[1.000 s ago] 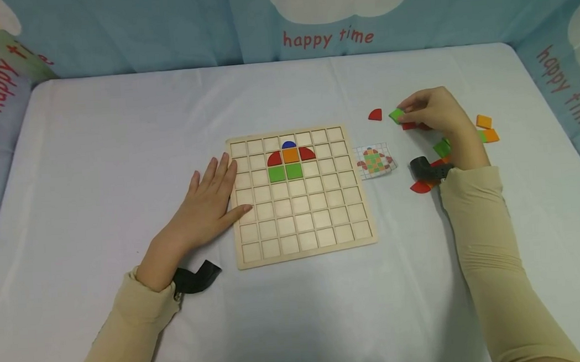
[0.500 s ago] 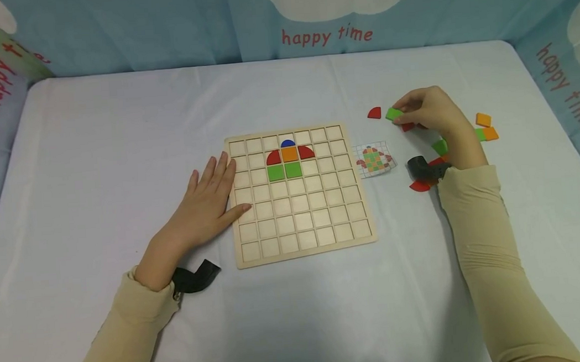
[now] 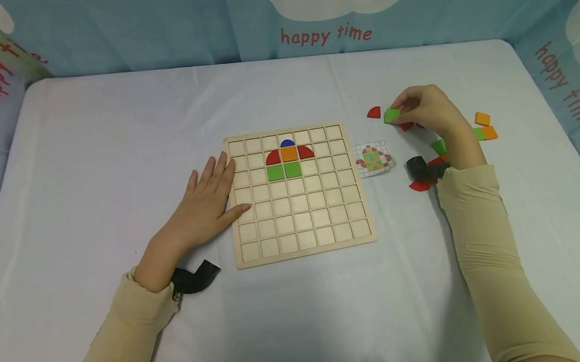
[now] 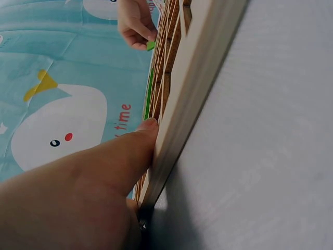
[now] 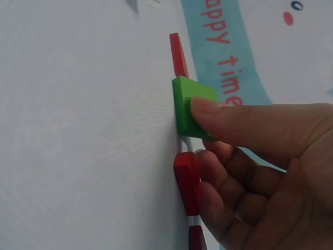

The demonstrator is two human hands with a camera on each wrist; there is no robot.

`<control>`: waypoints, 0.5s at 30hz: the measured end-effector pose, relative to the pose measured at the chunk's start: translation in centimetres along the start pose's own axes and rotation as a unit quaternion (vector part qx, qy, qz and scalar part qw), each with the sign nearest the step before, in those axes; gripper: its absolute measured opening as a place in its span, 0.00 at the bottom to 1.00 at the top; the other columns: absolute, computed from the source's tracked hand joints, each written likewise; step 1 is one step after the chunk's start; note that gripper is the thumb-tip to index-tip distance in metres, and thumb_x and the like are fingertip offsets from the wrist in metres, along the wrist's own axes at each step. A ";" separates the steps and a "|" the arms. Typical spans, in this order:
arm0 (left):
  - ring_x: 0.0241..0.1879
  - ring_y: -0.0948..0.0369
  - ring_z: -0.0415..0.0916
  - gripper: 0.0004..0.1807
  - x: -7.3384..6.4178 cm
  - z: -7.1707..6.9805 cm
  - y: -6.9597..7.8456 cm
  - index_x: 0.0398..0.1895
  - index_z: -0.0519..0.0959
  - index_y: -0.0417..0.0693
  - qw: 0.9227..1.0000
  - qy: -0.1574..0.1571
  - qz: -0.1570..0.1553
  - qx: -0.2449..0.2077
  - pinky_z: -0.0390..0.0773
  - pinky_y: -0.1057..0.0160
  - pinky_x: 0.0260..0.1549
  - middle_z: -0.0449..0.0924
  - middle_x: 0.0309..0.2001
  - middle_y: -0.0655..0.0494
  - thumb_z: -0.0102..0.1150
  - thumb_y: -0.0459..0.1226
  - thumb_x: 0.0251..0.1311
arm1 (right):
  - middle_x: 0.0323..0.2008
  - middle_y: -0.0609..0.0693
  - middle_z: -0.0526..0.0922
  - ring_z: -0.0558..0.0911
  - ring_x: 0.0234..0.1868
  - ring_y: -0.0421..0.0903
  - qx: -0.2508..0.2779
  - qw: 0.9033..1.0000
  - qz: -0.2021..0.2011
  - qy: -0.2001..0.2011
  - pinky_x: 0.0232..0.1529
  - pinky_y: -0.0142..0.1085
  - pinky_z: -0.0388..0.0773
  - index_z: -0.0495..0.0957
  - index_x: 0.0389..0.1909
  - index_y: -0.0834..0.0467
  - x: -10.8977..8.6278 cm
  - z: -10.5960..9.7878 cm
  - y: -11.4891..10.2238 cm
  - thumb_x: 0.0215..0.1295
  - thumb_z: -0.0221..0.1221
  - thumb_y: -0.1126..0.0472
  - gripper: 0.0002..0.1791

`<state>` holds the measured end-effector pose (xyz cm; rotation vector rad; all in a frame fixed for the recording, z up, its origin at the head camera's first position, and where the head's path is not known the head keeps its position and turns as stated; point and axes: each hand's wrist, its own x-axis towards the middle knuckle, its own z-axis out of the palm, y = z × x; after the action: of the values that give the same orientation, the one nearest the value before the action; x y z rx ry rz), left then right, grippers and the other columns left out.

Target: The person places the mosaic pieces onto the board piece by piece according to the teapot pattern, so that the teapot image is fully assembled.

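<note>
My left hand [image 3: 199, 206] lies flat with fingers spread along the left edge of the wooden grid board [image 3: 294, 255]; its thumb reaches onto the frame. My right hand [image 3: 432, 108] pinches a green square tile [image 5: 190, 109] between thumb and fingers, low over the cloth at the right. Just below that tile in the right wrist view is a red tile [image 5: 187, 182], close to the curled fingers. On the board sit a blue half-round tile [image 3: 287, 143], an orange square [image 3: 289, 154], two red quarter-rounds [image 3: 272, 157] and two green squares [image 3: 275, 172].
A printed pattern card [image 3: 372, 159] lies against the board's right edge. One red quarter-round tile [image 3: 374, 113] lies left of my right hand. Orange tiles [image 3: 483, 119], green and red ones are scattered around the right forearm. A printed blue curtain [image 3: 161, 28] borders the white table.
My right hand has shifted slightly left with the pinched green square tile, which has turned a little. The left hand stays on the board's edge.
</note>
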<state>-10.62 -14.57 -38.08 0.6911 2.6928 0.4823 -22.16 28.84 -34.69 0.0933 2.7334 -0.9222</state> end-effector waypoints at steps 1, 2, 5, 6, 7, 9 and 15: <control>0.72 0.51 0.19 0.45 0.0 0.0 0.0 0.74 0.32 0.41 1.000 0.000 0.000 0.000 0.28 0.42 0.65 0.22 0.74 0.47 0.41 0.56 0.69 | 0.29 0.46 0.75 0.72 0.29 0.45 0.002 1.000 0.001 0.002 0.28 0.32 0.70 0.78 0.44 0.62 0.0 0.0 0.0 0.58 0.65 0.60 0.14; 0.72 0.51 0.19 0.45 0.0 0.0 0.0 0.74 0.32 0.41 1.000 0.000 0.000 -0.001 0.28 0.42 0.65 0.22 0.74 0.47 0.41 0.56 0.69 | 0.29 0.46 0.76 0.72 0.29 0.45 0.005 1.000 0.002 0.003 0.28 0.33 0.70 0.79 0.43 0.61 -0.1 -0.1 -0.1 0.59 0.64 0.59 0.13; 0.72 0.51 0.19 0.45 0.0 0.1 0.0 0.74 0.32 0.41 1.000 0.000 0.000 0.000 0.28 0.42 0.65 0.22 0.74 0.47 0.41 0.55 0.69 | 0.30 0.46 0.77 0.73 0.31 0.46 0.014 1.000 0.004 0.008 0.31 0.34 0.71 0.79 0.42 0.59 -0.4 -0.3 -0.3 0.61 0.62 0.57 0.12; 0.72 0.51 0.19 0.45 0.0 0.1 0.0 0.74 0.32 0.41 1.000 0.000 -0.001 0.000 0.28 0.42 0.65 0.22 0.74 0.47 0.41 0.55 0.69 | 0.30 0.46 0.77 0.73 0.32 0.46 0.021 1.000 0.004 0.009 0.31 0.35 0.71 0.80 0.42 0.58 -0.5 -0.4 -0.4 0.62 0.62 0.57 0.11; 0.72 0.51 0.19 0.45 0.0 0.1 0.0 0.74 0.32 0.41 1.000 0.000 -0.001 -0.001 0.28 0.42 0.65 0.22 0.74 0.47 0.41 0.55 0.69 | 0.30 0.46 0.77 0.73 0.32 0.46 0.027 1.000 0.002 0.011 0.32 0.35 0.70 0.80 0.42 0.58 -0.6 -0.4 -0.6 0.62 0.62 0.56 0.11; 0.72 0.51 0.19 0.45 0.0 0.1 0.0 0.74 0.32 0.40 1.000 0.000 -0.001 -0.001 0.28 0.42 0.65 0.22 0.74 0.47 0.41 0.55 0.69 | 0.31 0.46 0.77 0.73 0.33 0.46 0.040 0.999 -0.002 0.011 0.32 0.36 0.70 0.80 0.41 0.56 -0.8 -0.5 -0.9 0.61 0.62 0.56 0.11; 0.72 0.52 0.19 0.45 0.0 0.1 -0.1 0.74 0.32 0.41 1.000 0.003 0.001 -0.002 0.28 0.43 0.65 0.22 0.74 0.48 0.41 0.55 0.69 | 0.31 0.44 0.80 0.74 0.36 0.47 0.106 0.994 -0.025 0.005 0.32 0.34 0.68 0.81 0.42 0.57 -1.9 -0.5 -2.8 0.61 0.63 0.57 0.10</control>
<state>-10.61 -14.62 -38.15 0.6930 2.6962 0.4898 -20.85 26.92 -32.13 0.0687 2.6504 -1.2262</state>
